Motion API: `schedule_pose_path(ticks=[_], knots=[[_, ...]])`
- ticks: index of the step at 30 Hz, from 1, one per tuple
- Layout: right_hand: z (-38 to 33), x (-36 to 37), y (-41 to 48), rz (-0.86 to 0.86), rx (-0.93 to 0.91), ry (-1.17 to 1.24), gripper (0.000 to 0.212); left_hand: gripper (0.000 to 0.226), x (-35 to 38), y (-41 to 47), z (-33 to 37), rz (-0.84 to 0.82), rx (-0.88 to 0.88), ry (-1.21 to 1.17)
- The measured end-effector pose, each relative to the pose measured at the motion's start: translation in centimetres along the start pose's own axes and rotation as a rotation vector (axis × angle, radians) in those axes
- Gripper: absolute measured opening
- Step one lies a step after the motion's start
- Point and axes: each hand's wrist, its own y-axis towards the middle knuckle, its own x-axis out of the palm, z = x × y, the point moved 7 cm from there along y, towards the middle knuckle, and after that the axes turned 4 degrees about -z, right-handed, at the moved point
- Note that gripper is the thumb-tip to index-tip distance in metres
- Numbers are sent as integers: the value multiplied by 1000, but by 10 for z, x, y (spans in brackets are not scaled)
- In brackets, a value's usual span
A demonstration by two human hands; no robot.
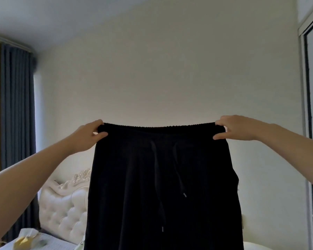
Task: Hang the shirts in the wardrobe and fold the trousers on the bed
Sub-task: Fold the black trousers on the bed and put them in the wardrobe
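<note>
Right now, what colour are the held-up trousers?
Black trousers, drawstrings included; the head view shows it.

Black trousers point(163, 186) hang mid-frame, waistband stretched level between the left hand point(88, 137) and right hand point(233, 127), each pinching a corner. Two drawstrings point(177, 170) dangle down the front. A tufted headboard point(61, 210) sits lower left, curtains point(14, 109) far left.

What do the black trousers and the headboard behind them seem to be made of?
Trousers: probably a soft matte knit such as jersey; they hang in loose folds, with a ribbed elastic waistband and drawstring.
Headboard: looks like glossy cream leather or imitation leather, button-tufted, with a carved top edge; which of the two, I cannot tell.
</note>
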Motion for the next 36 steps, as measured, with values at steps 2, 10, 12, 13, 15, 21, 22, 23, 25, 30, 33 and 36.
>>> schedule_pose_path(ticks=[2, 10, 12, 13, 15, 21, 22, 23, 25, 30, 33, 36], knots=[[5, 3, 0, 53, 41, 59, 29, 11, 1, -3, 5, 42, 2, -155], [-5, 20, -2, 333, 98, 867, 7, 11, -4, -27, 18, 194, -33, -371], [-10, 25, -3, 385, 89, 923, 9, 11, -7, -38, 19, 187, -59, -404], [-12, 26, -3, 406, 73, 967, 15, 10, -9, -44, 20, 183, -72, -425], [-18, 28, -3, 440, 51, 1085, 28, 11, -16, -57, 24, 175, -93, -459], [-28, 8, 1, 661, 117, 1225, 30, 28, -52, -89, 49, 256, -155, -554], [-31, 2, 1, 692, 89, 1224, 27, 32, -60, -95, 56, 276, -161, -578], [-33, -5, 1, 712, 62, 1231, 25, 39, -68, -101, 64, 291, -162, -586], [-35, -15, -1, 743, 22, 1268, 21, 45, -83, -112, 77, 340, -167, -564], [-45, -25, 0, 783, -40, 1412, 11, 10, -104, -135, 86, 449, -232, -511], [-68, -12, 8, 712, -78, 1434, 6, 13, -104, -156, 81, 442, -298, -459], [-102, 21, 23, 582, -95, 1432, 9, 44, -90, -187, 59, 385, -401, -409]])
